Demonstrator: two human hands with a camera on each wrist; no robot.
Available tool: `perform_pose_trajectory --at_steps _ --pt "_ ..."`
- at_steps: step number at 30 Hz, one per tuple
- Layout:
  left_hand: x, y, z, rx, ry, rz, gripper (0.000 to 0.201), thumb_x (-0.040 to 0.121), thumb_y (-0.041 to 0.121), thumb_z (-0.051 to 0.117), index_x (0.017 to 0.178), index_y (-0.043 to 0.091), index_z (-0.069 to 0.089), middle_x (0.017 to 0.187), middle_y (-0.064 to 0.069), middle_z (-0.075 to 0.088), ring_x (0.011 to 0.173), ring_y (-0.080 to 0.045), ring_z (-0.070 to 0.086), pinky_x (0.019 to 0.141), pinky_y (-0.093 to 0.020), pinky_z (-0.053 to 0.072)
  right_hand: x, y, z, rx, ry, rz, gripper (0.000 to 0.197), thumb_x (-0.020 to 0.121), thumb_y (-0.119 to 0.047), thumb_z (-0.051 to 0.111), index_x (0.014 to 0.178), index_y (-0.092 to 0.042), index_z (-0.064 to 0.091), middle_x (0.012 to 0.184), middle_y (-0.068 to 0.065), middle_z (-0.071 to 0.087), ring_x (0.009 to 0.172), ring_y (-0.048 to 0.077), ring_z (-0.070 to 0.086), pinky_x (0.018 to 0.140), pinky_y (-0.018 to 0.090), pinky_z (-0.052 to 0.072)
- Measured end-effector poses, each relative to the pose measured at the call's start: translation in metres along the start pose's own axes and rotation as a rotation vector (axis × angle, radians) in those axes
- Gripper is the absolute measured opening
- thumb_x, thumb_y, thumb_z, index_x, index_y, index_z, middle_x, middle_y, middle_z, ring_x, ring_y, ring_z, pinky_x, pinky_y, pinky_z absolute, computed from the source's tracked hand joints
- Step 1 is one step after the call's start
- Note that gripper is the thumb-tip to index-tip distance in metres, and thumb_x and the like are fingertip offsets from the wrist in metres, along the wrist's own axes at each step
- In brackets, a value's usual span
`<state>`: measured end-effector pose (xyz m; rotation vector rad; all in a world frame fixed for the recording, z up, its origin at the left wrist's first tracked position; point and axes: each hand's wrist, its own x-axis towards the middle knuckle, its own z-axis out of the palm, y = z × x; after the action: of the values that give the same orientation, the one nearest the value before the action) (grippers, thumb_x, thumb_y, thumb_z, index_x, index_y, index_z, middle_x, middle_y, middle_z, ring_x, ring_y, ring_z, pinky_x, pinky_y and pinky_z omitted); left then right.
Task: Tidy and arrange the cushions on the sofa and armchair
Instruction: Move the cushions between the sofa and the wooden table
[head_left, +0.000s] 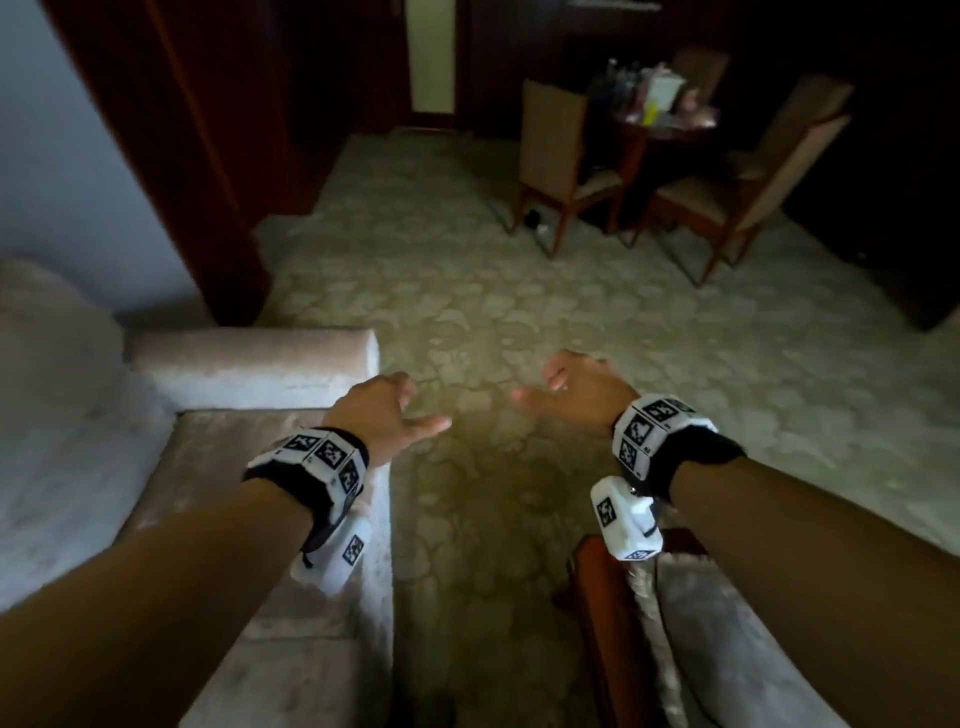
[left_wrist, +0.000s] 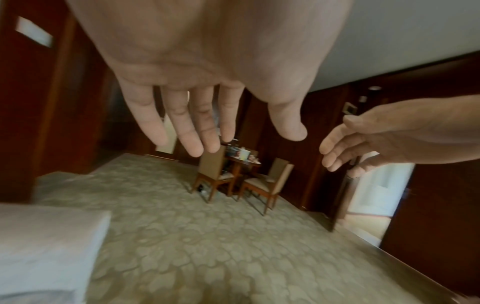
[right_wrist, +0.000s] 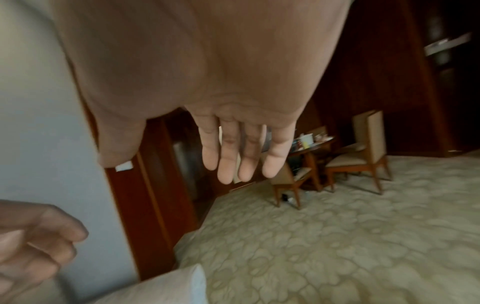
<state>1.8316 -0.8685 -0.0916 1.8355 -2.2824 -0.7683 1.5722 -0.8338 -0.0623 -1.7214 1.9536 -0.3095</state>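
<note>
- Hands are hovering side by side above the patterned carpet (head_left: 519, 312), touching nothing
- Left hand (head_left: 384, 410) is hanging loose over the front edge of the pale sofa (head_left: 249, 519), its fingers (left_wrist: 182, 127) relaxed, slightly apart and gripping nothing
- Right hand (head_left: 576, 389) is reaching forward, fingers (right_wrist: 233, 152) straight, close together and empty, just ahead of the armchair (head_left: 727, 649) with its wooden arm
- Cushion (head_left: 47, 332) is lying at the sofa's far left, blurred
- Dining chairs (head_left: 561, 156) are standing around a cluttered round table (head_left: 665, 127) well beyond the hands
</note>
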Motion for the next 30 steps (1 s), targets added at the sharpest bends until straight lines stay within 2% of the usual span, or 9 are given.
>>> perform_pose_trajectory --at_steps 5,6,13,16,19,23,26,28,30 --pt "0.051 0.099 0.027 0.063 -0.061 0.242 0.072 0.077 0.072 0.067 0.128 0.022 0.059 0.126 0.001 0.067 0.112 -0.021 0.063 0.093 -0.035 0.051 -0.033 0.083 -0.053 0.028 0.116 0.203 0.079 0.077 -0.078 0.062 0.128 -0.018 0.06 0.12 -0.002 0.065 0.113 0.021 0.061 0.096 0.036 0.051" --pt "0.074 0.156 0.051 0.117 -0.13 0.378 0.073 0.077 0.072 0.066 0.129 0.021 0.059 0.127 0.0 0.067 0.112 -0.022 0.063 0.094 -0.035 0.051 -0.058 0.126 -0.072 0.071 0.184 0.351 0.079 0.077 -0.079 0.061 0.129 -0.019 0.059 0.121 -0.002 0.065 0.113 0.021 0.061 0.096 0.035 0.051" --pt "0.11 0.259 0.107 0.214 -0.295 0.656 0.083 0.072 0.085 0.057 0.132 0.027 0.056 0.131 0.004 0.063 0.113 -0.02 0.062 0.094 -0.041 0.052 -0.116 0.211 -0.092 0.119 0.336 0.691 0.081 0.077 -0.08 0.06 0.13 -0.019 0.06 0.122 -0.001 0.067 0.115 0.023 0.061 0.099 0.038 0.051" --pt "0.118 0.299 0.129 0.234 -0.352 0.78 0.079 0.074 0.081 0.06 0.131 0.027 0.056 0.132 0.005 0.063 0.116 -0.02 0.061 0.097 -0.04 0.05 -0.148 0.239 -0.089 0.137 0.371 0.847 0.07 0.076 -0.078 0.064 0.114 -0.02 0.066 0.112 0.003 0.069 0.108 0.027 0.063 0.095 0.041 0.053" --pt "0.121 0.331 0.15 0.261 -0.407 0.869 0.073 0.077 0.076 0.062 0.13 0.026 0.057 0.129 0.004 0.064 0.116 -0.02 0.061 0.097 -0.038 0.05 -0.183 0.253 -0.082 0.197 0.465 0.981 0.061 0.068 -0.086 0.058 0.084 -0.027 0.059 0.086 -0.001 0.066 0.084 0.024 0.061 0.08 0.034 0.054" --pt "0.114 0.369 0.181 0.286 -0.475 0.955 0.072 0.078 0.076 0.062 0.129 0.026 0.058 0.128 0.004 0.065 0.115 -0.022 0.061 0.096 -0.037 0.049 -0.232 0.265 -0.07 0.23 0.525 1.13 0.089 0.066 -0.089 0.055 0.11 -0.012 0.067 0.098 0.002 0.072 0.09 0.024 0.064 0.088 0.041 0.056" --pt "0.103 0.392 0.205 0.324 -0.517 1.028 0.072 0.076 0.078 0.062 0.127 0.027 0.059 0.125 0.004 0.066 0.113 -0.022 0.062 0.095 -0.038 0.05 -0.268 0.272 -0.059 0.239 0.573 1.242 0.083 0.074 -0.082 0.061 0.123 -0.016 0.065 0.115 0.002 0.071 0.105 0.026 0.065 0.091 0.037 0.054" --pt "0.092 0.405 0.22 0.357 -0.542 1.085 0.074 0.075 0.079 0.062 0.126 0.027 0.059 0.124 0.003 0.067 0.112 -0.022 0.063 0.095 -0.039 0.051 -0.291 0.279 -0.049 0.262 0.61 1.281 0.084 0.072 -0.087 0.056 0.107 -0.012 0.07 0.103 0.007 0.072 0.094 0.029 0.067 0.084 0.036 0.056" --pt "0.082 0.416 0.236 0.393 -0.567 1.121 0.072 0.075 0.078 0.063 0.127 0.027 0.059 0.124 0.003 0.066 0.113 -0.022 0.062 0.096 -0.038 0.049 -0.312 0.282 -0.038 0.277 0.629 1.292 0.09 0.062 -0.097 0.041 0.071 -0.01 0.061 0.073 0.008 0.062 0.068 0.03 0.059 0.062 0.03 0.048"
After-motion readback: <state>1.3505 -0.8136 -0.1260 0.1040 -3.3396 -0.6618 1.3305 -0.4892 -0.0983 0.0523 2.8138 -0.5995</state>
